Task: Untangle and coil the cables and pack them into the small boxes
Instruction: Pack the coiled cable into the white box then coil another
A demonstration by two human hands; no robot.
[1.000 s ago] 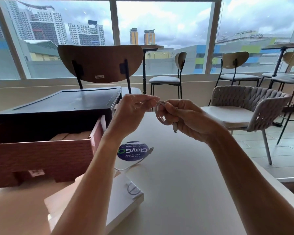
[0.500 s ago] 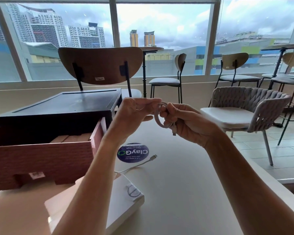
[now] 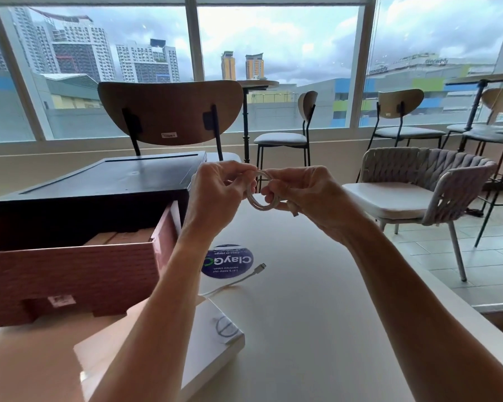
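Coiled cable (image 3: pixel 259 202) pinched between left hand (image 3: pixel 215 195) and right hand (image 3: pixel 305 195) fingers.

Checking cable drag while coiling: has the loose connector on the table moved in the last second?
Yes, slightly. The connector slid toward the person beside the right edge of the blue sticker: from level with its upper half to below its middle.

Coiled cable (image 3: pixel 259 206): white, wound into a small tight ring, pinched upright in the air between left hand (image 3: pixel 218 192) and right hand (image 3: pixel 305 192). Loose cable (image 3: pixel 233 282): white, uncoiled, lying on the table (image 3: pixel 317 314), plug end free, beside a flat white box (image 3: pixel 212 352).
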